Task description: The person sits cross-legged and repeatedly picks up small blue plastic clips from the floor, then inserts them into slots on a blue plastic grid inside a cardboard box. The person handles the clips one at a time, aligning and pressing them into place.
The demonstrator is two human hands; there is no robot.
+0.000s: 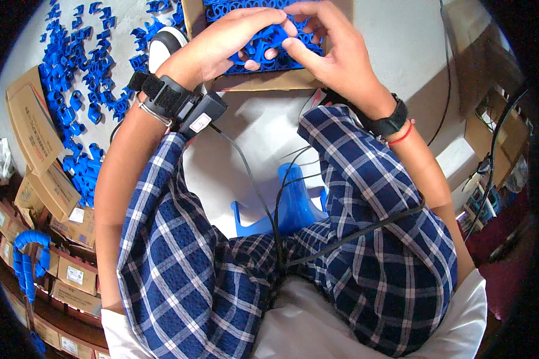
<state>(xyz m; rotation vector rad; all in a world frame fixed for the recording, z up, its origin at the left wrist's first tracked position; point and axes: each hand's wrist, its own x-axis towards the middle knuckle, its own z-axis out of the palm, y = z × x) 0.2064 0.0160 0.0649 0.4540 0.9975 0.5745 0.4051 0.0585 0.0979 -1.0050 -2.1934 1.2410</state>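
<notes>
My left hand point(233, 42) reaches over the near side of an open cardboard box point(263, 82), its fingers curled under a small bunch of blue plastic pipe clips point(272, 38). From the other side my right hand point(339, 49) meets it, thumb and fingers bent around the right end of the same clips. The fingertips of both hands almost touch at the top. Beneath them, the box is filled with more blue clips point(236, 11), some lined up in rows at the back. Part of the bunch is hidden by my fingers.
Loose blue clips point(60, 72) lie scattered over the floor at left. Flattened cardboard point(35, 122) and stacked cartons point(75, 272) stand along the left edge. A blue plastic stool point(293, 206) shows between my legs, with black cables point(245, 158) crossing there. Another carton point(497, 134) is at right.
</notes>
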